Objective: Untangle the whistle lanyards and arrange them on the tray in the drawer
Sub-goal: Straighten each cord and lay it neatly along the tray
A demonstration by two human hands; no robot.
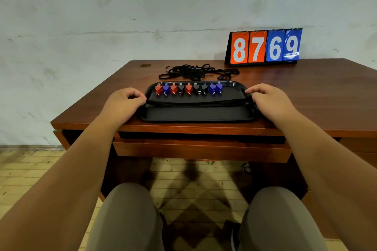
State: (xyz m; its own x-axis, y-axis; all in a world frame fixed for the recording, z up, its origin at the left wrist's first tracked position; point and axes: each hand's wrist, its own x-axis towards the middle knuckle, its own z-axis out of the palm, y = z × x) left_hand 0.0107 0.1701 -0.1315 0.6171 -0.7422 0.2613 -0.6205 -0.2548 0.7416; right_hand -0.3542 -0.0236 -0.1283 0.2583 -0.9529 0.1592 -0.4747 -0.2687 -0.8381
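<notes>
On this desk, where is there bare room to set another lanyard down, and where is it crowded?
Bare: the near strip of the tray, below the stretched lanyards; the desk right of the right hand, before the scoreboard; desk left of the left hand. Crowded: the row of whistles and the tangled pile behind.

A row of whistles (188, 88) fills the far side of the tray (195, 115) at 12 o'clock, and tight lanyards (200, 104) cross its middle from 9 to 3. Its near strip at 6 o'clock is open. Behind, loose cords (195, 71) and a scoreboard (265, 47) at 1 o'clock block the desk (326, 91).
</notes>
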